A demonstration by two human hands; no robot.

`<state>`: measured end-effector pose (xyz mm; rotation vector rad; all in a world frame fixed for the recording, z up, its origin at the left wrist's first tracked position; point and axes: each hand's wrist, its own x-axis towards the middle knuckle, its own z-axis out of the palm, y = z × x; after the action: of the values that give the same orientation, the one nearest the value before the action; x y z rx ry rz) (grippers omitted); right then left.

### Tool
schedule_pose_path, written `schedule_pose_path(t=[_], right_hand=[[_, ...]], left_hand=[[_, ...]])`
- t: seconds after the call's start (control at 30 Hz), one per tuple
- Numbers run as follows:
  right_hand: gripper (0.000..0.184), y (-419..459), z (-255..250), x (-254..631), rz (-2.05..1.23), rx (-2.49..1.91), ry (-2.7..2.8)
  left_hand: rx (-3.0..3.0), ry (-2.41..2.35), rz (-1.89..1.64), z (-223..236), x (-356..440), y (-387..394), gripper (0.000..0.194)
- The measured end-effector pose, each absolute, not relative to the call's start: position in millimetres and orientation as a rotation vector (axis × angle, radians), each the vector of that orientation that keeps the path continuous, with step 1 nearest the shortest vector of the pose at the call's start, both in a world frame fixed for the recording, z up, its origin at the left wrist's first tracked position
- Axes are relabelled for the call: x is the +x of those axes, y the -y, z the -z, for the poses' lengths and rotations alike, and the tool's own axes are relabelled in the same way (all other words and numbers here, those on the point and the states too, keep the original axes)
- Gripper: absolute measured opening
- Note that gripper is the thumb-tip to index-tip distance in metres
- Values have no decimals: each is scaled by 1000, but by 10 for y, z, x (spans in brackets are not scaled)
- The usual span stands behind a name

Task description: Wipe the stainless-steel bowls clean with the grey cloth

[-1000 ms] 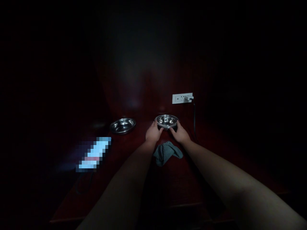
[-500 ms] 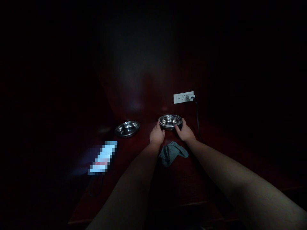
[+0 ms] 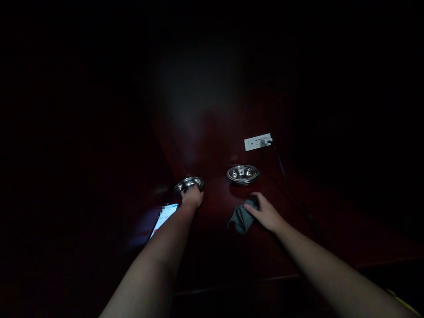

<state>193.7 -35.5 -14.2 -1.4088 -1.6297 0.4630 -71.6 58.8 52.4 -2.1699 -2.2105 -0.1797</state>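
Observation:
My left hand (image 3: 193,196) is at the near rim of a shiny metal bowl (image 3: 189,181) on the left, its fingers curled over the edge and partly hidden. With thumb and fingers, my right hand (image 3: 265,212) pinches a grey-green cloth (image 3: 243,219), which lies bunched on the dark red table. Just beyond the cloth sits a stack of metal bowls (image 3: 243,175), apart from both hands.
A lit phone (image 3: 164,217) lies left of my left forearm. On the back wall is a white socket panel (image 3: 257,141) with a charger plugged in. Its dark cable (image 3: 281,168) runs down to the right. The table's front edge (image 3: 278,278) shows faintly.
Both hands have let go of the stacked bowls. My left hand has moved left to the single bowl, and my right hand has come back onto the cloth. The view has shifted slightly.

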Motion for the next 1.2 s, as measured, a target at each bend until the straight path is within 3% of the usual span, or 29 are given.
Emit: schedule_pose_path(t=[0.17, 0.37, 0.53, 0.8, 0.93, 1.2], right_hand=[[77, 554, 105, 1878, -322, -1391, 1942], [66, 485, 84, 1876, -315, -1325, 1978], [55, 418, 69, 1871, -243, -1547, 1794], [51, 347, 127, 1913, -196, -1551, 1841], [35, 335, 132, 1921, -211, -1473, 1925], [20, 179, 176, 1966, -247, -1431, 1692]], left_hand=[[-2253, 2217, 24, -609, -996, -636, 39], [-2341, 2176, -42, -669, -1056, -755, 38], [-2364, 2165, -111, -724, -1069, -833, 29], [-2329, 2150, -85, -855, -1083, -860, 34], [-2230, 2141, 69, -935, -1091, -809, 22], [-2115, 1962, 602, -1094, -962, -570, 34]])
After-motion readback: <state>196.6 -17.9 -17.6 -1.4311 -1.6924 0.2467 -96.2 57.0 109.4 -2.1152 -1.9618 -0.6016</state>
